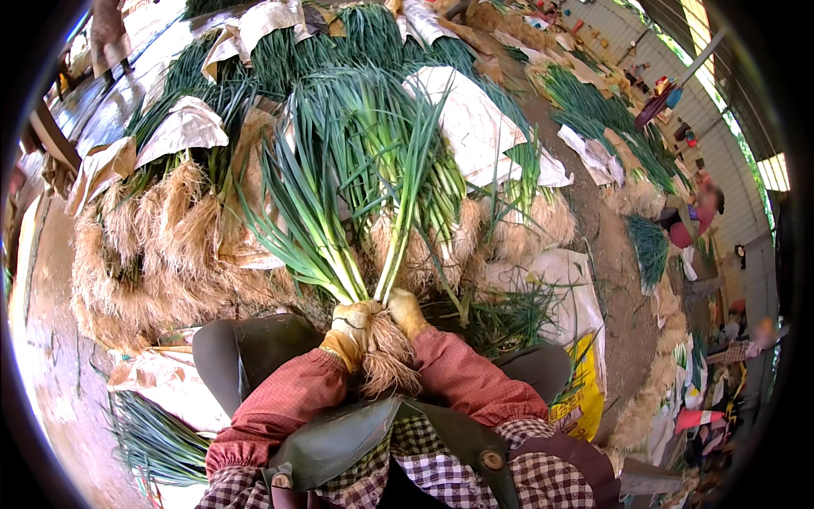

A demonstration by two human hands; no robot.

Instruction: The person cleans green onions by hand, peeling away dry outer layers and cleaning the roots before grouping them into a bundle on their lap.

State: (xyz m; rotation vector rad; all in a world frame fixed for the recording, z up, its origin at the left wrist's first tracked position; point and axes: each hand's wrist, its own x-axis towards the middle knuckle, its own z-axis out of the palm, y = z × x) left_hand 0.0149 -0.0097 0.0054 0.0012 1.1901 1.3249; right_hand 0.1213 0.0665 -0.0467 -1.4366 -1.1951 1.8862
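Observation:
In front of my lap I hold up a bunch of green onions (335, 246), long green leaves fanned upward, pale stems low down. My left hand (346, 327), in a yellowish work glove, is closed round the base of the stems. Against it, my gloved right hand (408, 312) is closed at the foot of a few stalks (397, 242) that lean to the right; its fingertips are partly hidden. Tan stringy roots (390, 356) hang below between my wrists. Just behind the bunch lies a pile of more green onions (445, 182), roots toward me.
Rooty bundles (170, 220) are heaped at the left, partly under pale sacking (182, 131). White sheets (466, 119) cover bundles behind. Loose leaves (517, 318) and a yellow sack (581, 390) lie by my right knee; cut greens (157, 437) by my left. Another person (699, 212) sits far right.

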